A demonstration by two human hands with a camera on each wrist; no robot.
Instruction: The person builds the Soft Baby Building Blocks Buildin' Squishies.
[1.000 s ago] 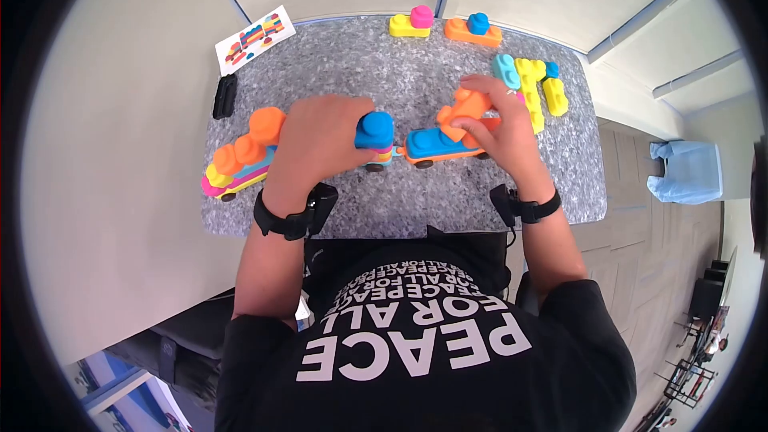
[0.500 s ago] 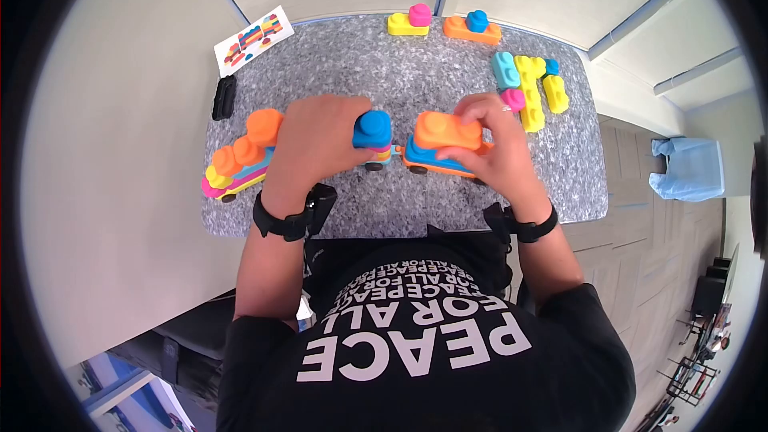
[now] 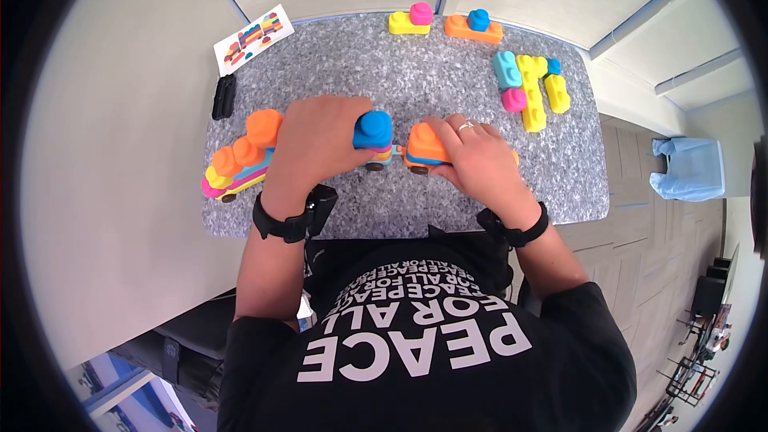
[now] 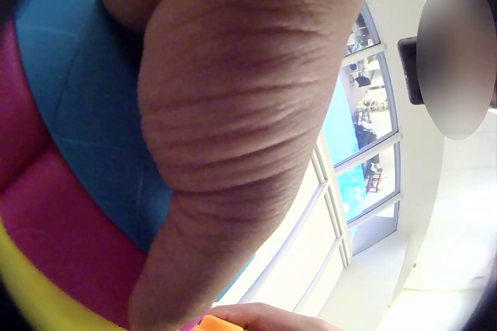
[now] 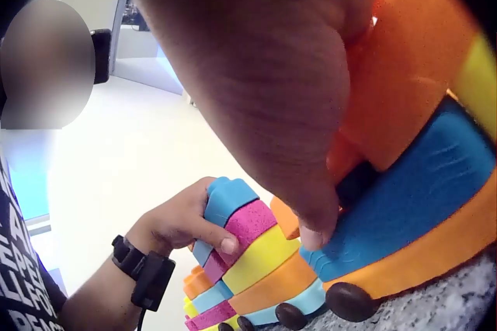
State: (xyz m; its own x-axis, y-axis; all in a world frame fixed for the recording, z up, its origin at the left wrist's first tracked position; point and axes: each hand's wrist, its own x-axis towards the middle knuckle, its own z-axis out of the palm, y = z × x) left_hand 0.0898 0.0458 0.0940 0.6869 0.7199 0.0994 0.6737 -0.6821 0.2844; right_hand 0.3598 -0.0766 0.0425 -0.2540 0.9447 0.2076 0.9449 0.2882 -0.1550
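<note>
A train of toy building blocks on wheels runs across the grey speckled table [image 3: 400,212]. My left hand [image 3: 316,136] grips the stack on the middle car, whose blue block [image 3: 374,130] shows beyond the thumb. On the right-hand car, my right hand [image 3: 484,162] holds an orange block [image 3: 424,140] from above. That block sits over a blue block [image 5: 419,191] on the car's orange base; in the right wrist view, the thumb tip reaches down to the blue block's side. The front car at left carries orange blocks [image 3: 248,148] and a yellow one.
Loose yellow blocks [image 3: 532,104], a light-blue block [image 3: 506,70] and a pink block [image 3: 514,100] lie at the back right. A yellow block with a pink one [image 3: 421,14] and an orange block with a blue one [image 3: 478,19] stand at the back. A picture card [image 3: 254,38] lies back left.
My right hand has brought the orange block leftward, turned it level and lowered it onto the blue block of the right-hand car. My left hand has stayed in place.
</note>
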